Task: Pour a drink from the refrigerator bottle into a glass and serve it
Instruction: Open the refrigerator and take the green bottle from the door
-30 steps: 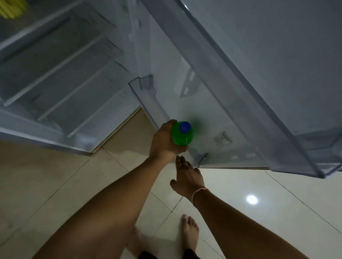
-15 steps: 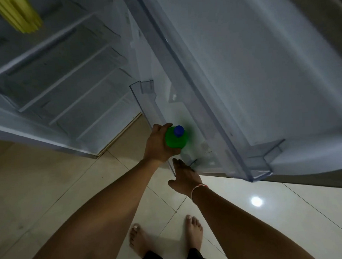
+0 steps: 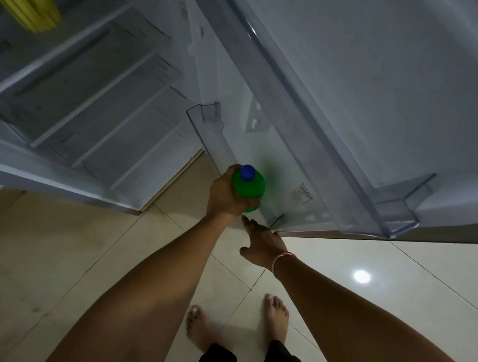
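While the left hand (image 3: 225, 197) is wrapped around the shoulder of the green bottle (image 3: 250, 187), its fingers go behind the bottle and cannot be seen. The bottle stands upright, seen from above, with a blue cap (image 3: 247, 172) on top. It is at the near end of the lower door shelf (image 3: 203, 128), a clear plastic bin on the inside of the open fridge door (image 3: 377, 67). Whether its bottom is resting in the bin or lifted, I cannot tell, because the hand and the bottle's body hide it.

Just below the bottle is the right hand (image 3: 261, 245). It holds nothing; the fingers are stretched out toward the bottle and the corner of the lower bin, and the tips are close to the left hand. If they touch the bin I cannot tell. On the right wrist there is a thin bracelet (image 3: 282, 259).

Above, a bigger clear shelf (image 3: 391, 216) runs along the door and covers part of the lower bin. To the left the fridge body (image 3: 66, 92) stands open, with several bare shelves. Something yellow (image 3: 34, 13) is at the top left, blurred. Below is a pale tile floor (image 3: 72, 254) with a bright spot of reflected light (image 3: 361, 276), and two bare feet (image 3: 199, 325) stand on it.
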